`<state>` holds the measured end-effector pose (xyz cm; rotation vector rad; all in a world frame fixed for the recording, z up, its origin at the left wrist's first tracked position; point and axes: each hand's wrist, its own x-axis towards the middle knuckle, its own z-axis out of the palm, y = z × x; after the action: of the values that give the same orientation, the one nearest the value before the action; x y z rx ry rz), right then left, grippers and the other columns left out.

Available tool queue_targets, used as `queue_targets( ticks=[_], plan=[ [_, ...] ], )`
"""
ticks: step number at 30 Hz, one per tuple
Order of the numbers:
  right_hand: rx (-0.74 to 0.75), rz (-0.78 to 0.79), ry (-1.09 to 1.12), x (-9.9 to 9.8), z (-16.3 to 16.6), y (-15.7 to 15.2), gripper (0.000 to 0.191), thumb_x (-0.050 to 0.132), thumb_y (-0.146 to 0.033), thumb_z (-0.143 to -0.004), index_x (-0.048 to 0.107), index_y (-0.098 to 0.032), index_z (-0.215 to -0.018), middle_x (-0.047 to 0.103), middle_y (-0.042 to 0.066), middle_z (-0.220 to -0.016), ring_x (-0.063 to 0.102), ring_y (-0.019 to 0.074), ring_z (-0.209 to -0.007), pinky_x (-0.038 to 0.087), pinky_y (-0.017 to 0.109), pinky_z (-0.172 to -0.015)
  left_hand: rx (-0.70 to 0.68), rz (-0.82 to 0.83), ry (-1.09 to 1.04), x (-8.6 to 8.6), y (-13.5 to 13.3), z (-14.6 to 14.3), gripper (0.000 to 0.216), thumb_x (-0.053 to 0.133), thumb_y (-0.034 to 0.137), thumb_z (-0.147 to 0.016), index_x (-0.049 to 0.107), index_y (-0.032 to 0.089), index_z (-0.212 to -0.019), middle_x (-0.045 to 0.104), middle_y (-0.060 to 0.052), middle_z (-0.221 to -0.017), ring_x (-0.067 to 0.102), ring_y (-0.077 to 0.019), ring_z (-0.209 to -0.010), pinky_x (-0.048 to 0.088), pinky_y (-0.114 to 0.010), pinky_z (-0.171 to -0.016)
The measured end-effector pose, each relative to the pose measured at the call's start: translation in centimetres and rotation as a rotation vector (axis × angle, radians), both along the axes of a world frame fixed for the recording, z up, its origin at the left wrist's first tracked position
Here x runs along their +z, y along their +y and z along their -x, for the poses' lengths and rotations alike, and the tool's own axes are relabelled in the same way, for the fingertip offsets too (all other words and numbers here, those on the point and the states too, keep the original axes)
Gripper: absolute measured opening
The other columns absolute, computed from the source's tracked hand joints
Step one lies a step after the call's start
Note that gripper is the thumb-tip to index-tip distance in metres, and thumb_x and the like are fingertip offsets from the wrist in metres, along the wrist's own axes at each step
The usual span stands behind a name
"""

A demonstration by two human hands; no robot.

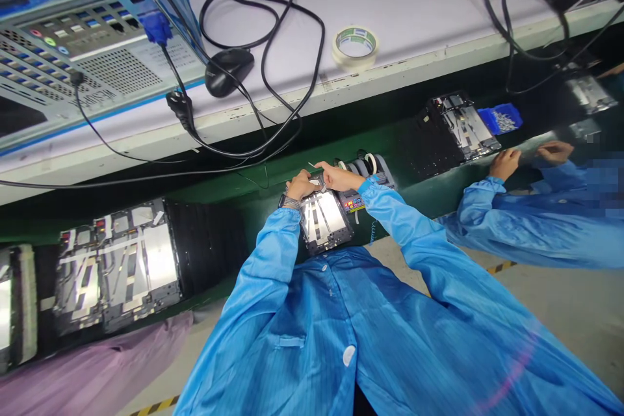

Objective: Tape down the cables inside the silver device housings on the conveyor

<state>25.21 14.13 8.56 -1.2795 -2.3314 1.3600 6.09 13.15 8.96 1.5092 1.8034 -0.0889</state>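
Note:
In front of my body lies an opened flat device (pixel 325 218), like a tablet with its inner metal plates, strips and circuit parts showing. My left hand (pixel 301 186) bends over its upper left part, fingers together and pointing down; what is under the fingertips is hidden. At the upper right of the device my right hand (pixel 341 177) is closed round a thin pale rod-like tool (pixel 312 166), whose tip sticks out past the fingers. Just right of the device is a grey tape-roll holder (pixel 385 172) with pale rolls, partly behind my right forearm.
Opened devices (pixel 139 260) stand in rows at left; another pile (pixel 463 127) sits at right beside a blue tray (pixel 501 118) of small parts. A co-worker's hands (pixel 506 164) are at right. A shelf above bears a computer (pixel 107 45), mouse (pixel 229 71), cables and tape (pixel 355 45).

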Motion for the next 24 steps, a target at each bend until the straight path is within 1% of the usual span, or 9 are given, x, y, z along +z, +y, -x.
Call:
queue_targets(
  ticks=[3, 7, 11, 15, 17, 20, 22, 24],
  plan=[
    [0.024, -0.033, -0.107, 0.5, 0.6, 0.2, 0.084, 0.062, -0.003, -0.076, 0.032, -0.019, -0.153, 0.067, -0.005, -0.079, 0.060, 0.0152, -0.072, 0.040, 0.022, -0.065, -0.010, -0.006, -0.005, -0.5, 0.2, 0.2, 0.058, 0.085, 0.049, -0.071, 0.059, 0.027, -0.118, 0.073, -0.011, -0.128, 0.061, -0.0350, -0.129, 0.032, -0.050, -0.113],
    [0.027, -0.082, -0.197, 1.5, 0.8, 0.0, 0.087, 0.062, -0.004, -0.077, 0.030, -0.019, -0.157, 0.072, -0.001, -0.085, 0.064, 0.0189, -0.076, 0.043, 0.024, -0.070, -0.013, -0.011, -0.014, -1.0, 0.2, 0.4, 0.058, 0.085, 0.050, -0.071, 0.061, 0.027, -0.118, 0.073, -0.011, -0.127, 0.060, -0.0364, -0.131, 0.031, -0.051, -0.114],
    [0.023, -0.104, -0.234, 1.9, 1.0, -0.3, 0.087, 0.065, -0.006, -0.079, 0.031, -0.019, -0.158, 0.073, 0.002, -0.087, 0.067, 0.0208, -0.076, 0.045, 0.026, -0.073, -0.018, -0.015, -0.018, -1.0, 0.2, 0.4, 0.058, 0.084, 0.050, -0.071, 0.061, 0.027, -0.120, 0.073, -0.012, -0.129, 0.060, -0.0363, -0.132, 0.032, -0.051, -0.114],
    [0.014, -0.105, -0.263, 1.8, 1.2, -0.1, 0.088, 0.066, -0.007, -0.081, 0.029, -0.018, -0.160, 0.075, 0.005, -0.091, 0.069, 0.0232, -0.078, 0.047, 0.029, -0.075, -0.025, -0.017, -0.020, -0.7, 0.1, 0.4, 0.058, 0.084, 0.050, -0.072, 0.061, 0.026, -0.119, 0.072, -0.012, -0.130, 0.060, -0.0365, -0.131, 0.032, -0.052, -0.114],
    [0.014, -0.112, -0.280, 1.6, 1.2, 0.0, 0.089, 0.068, -0.010, -0.082, 0.027, -0.019, -0.161, 0.076, 0.007, -0.094, 0.071, 0.0252, -0.081, 0.048, 0.030, -0.077, -0.031, -0.016, -0.016, -0.7, 0.1, 0.4, 0.058, 0.083, 0.051, -0.072, 0.061, 0.026, -0.120, 0.072, -0.012, -0.130, 0.060, -0.0364, -0.132, 0.032, -0.052, -0.115],
    [0.011, -0.133, -0.291, 1.6, 1.3, -0.2, 0.093, 0.074, -0.021, -0.086, 0.024, -0.019, -0.163, 0.077, 0.010, -0.099, 0.073, 0.0293, -0.089, 0.049, 0.032, -0.078, -0.041, -0.017, -0.008, -0.8, 0.2, 0.3, 0.061, 0.084, 0.053, -0.071, 0.061, 0.027, -0.121, 0.072, -0.013, -0.131, 0.060, -0.0366, -0.132, 0.032, -0.053, -0.114],
    [0.008, -0.159, -0.299, 1.7, 1.5, -0.4, 0.094, 0.076, -0.029, -0.087, 0.023, -0.017, -0.164, 0.077, 0.014, -0.105, 0.074, 0.0321, -0.094, 0.049, 0.033, -0.078, -0.040, -0.017, -0.007, -0.8, 0.2, 0.3, 0.062, 0.084, 0.054, -0.070, 0.061, 0.027, -0.121, 0.072, -0.013, -0.130, 0.060, -0.0368, -0.131, 0.032, -0.053, -0.114],
    [-0.001, -0.186, -0.319, 1.8, 1.8, -0.8, 0.094, 0.077, -0.032, -0.089, 0.023, -0.016, -0.164, 0.076, 0.018, -0.112, 0.073, 0.0344, -0.100, 0.049, 0.033, -0.078, -0.031, -0.013, -0.005, -0.7, 0.1, 0.2, 0.062, 0.084, 0.054, -0.070, 0.061, 0.027, -0.121, 0.072, -0.013, -0.130, 0.060, -0.0369, -0.131, 0.032, -0.053, -0.114]
  ],
)
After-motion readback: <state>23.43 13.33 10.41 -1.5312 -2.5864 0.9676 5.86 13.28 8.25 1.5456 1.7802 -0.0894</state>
